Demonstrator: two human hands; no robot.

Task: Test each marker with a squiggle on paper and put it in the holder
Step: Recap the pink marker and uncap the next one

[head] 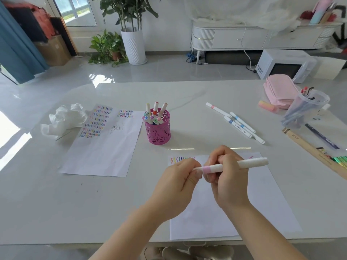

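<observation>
Right hand point(227, 173) curled round the white marker point(251, 163), left hand point(178, 177) pinching its pink-banded end.

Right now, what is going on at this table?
A person holds a white marker with a pink band in both hands above a sheet of paper. The left hand pinches its cap end and the right hand grips the barrel; whether the cap is coming off or going on is unclear. The sheet carries squiggles along its top edge. The pink holder holds several others; a few loose markers lie to its right.
</observation>
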